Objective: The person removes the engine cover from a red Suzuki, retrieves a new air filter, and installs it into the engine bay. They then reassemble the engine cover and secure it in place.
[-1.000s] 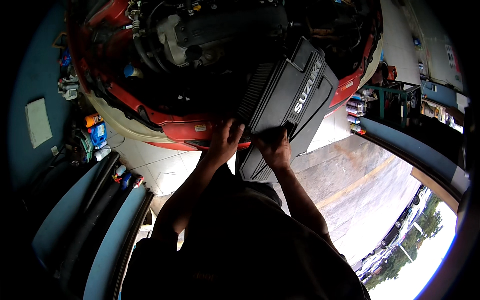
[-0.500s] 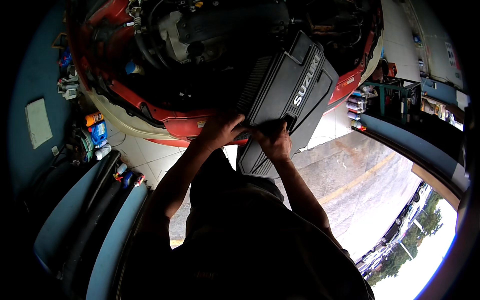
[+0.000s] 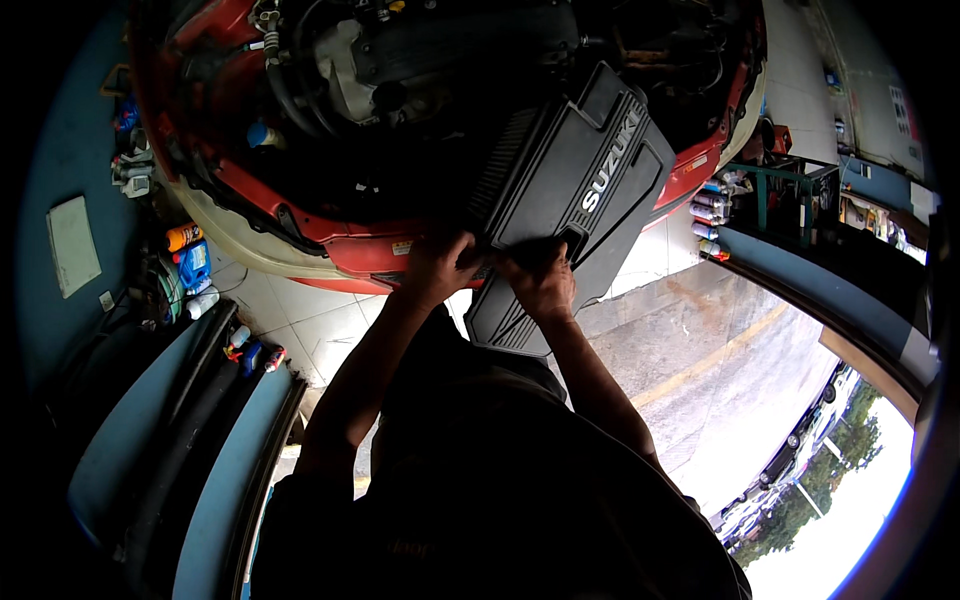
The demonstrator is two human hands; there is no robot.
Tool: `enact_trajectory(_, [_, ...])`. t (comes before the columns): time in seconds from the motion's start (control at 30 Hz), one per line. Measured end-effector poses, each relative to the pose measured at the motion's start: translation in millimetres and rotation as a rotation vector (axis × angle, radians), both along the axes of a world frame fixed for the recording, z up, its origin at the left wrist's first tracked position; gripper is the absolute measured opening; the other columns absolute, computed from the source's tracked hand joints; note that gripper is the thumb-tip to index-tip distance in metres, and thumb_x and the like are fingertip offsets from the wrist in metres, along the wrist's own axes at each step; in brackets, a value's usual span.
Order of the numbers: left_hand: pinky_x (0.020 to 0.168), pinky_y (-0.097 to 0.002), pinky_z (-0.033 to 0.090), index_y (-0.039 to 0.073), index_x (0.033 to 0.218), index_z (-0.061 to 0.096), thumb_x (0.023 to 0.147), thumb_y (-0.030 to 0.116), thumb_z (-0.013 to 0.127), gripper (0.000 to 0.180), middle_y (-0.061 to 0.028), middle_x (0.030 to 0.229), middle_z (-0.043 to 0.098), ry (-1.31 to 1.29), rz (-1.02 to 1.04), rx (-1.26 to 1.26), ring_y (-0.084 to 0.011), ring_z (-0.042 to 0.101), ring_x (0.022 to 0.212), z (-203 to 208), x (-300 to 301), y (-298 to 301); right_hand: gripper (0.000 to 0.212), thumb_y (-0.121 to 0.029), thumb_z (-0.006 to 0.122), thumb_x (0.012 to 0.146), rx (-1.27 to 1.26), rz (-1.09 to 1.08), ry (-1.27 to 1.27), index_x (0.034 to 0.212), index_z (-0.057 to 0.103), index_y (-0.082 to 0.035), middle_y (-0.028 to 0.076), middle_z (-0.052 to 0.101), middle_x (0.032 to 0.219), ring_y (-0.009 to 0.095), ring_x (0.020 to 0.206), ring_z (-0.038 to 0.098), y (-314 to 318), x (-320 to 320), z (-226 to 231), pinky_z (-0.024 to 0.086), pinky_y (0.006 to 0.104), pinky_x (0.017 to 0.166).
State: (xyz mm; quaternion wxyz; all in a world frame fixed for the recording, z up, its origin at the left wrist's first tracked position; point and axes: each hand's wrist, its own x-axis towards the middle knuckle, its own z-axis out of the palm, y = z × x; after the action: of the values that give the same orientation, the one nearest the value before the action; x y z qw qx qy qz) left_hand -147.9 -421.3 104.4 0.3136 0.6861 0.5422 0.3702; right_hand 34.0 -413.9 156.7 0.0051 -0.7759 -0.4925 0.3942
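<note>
A black plastic engine cover [image 3: 600,210], with raised lettering and a ribbed left side, lies tilted across the front of the open engine bay [image 3: 400,60]. My right hand [image 3: 542,285] grips it near its lower end, fingers curled at a dark recess in the top. At the cover's lower left edge, my left hand [image 3: 440,270] is closed, thumb and fingers bent around that edge. Shadow hides the fingertips of both hands in part. The cover's underside is out of sight.
The red car's front panel [image 3: 370,250] runs beneath the cover. Bottles [image 3: 195,262] stand at the left wall, near blue-and-black panels [image 3: 225,470]. Spray cans [image 3: 708,215] and a dark green metal frame [image 3: 790,175] are on the right. Paved ground [image 3: 690,370] lies behind me.
The engine cover has shifted very slightly left, and both hands with it. My left forearm has moved a little to the right. The grip looks the same.
</note>
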Motion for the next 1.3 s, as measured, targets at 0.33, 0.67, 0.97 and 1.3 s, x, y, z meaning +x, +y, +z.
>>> enact_trajectory(0.33, [0.06, -0.0338, 0.053, 0.004, 0.094, 0.06, 0.072, 0.011, 0.079, 0.031, -0.0103, 0.078, 0.064, 0.08, 0.116, 0.047, -0.0266, 0.066, 0.069, -8.3, 16.6, -22.1, 0.09, -0.064, 0.076, 0.063, 0.07, 0.078, -0.009, 0.111, 0.043, 0.004, 0.027, 0.061, 0.111, 0.04, 0.107, 0.059, -8.9, 11.0, -22.1, 0.046, 0.0449, 0.092])
enact_trajectory(0.67, [0.107, -0.0435, 0.034, 0.001, 0.137, 0.042, 0.089, 0.036, 0.061, 0.062, -0.0188, 0.129, 0.052, -0.316, 0.005, -0.284, -0.0329, 0.053, 0.118, 4.3, -21.8, -10.8, 0.088, -0.062, 0.076, 0.066, 0.112, 0.102, -0.035, 0.109, 0.043, 0.007, 0.028, 0.061, 0.109, 0.04, 0.106, 0.06, -16.2, 15.4, -33.9, 0.047, 0.0443, 0.092])
enact_trajectory(0.97, [0.107, -0.0416, 0.035, -0.001, 0.136, 0.044, 0.102, 0.037, 0.036, 0.052, -0.0242, 0.135, 0.048, -0.262, -0.059, -0.264, -0.0376, 0.047, 0.125, -8.1, 41.3, 71.9, 0.089, -0.062, 0.077, 0.065, 0.022, -0.001, -0.009, 0.11, 0.043, 0.007, 0.027, 0.061, 0.11, 0.04, 0.105, 0.06, 4.4, 0.9, 6.7, 0.047, 0.0447, 0.09])
enact_trajectory(1.3, [0.086, -0.0427, 0.048, 0.001, 0.131, 0.049, 0.092, 0.017, 0.059, 0.043, -0.0189, 0.117, 0.054, 0.105, -0.021, 0.102, -0.0351, 0.056, 0.099, 27.4, 41.1, 91.5, 0.072, -0.048, 0.078, 0.075, 0.126, 0.017, 0.064, 0.111, 0.046, 0.006, 0.025, 0.063, 0.102, 0.037, 0.097, 0.064, -0.6, 9.4, -9.1, 0.05, 0.0431, 0.083])
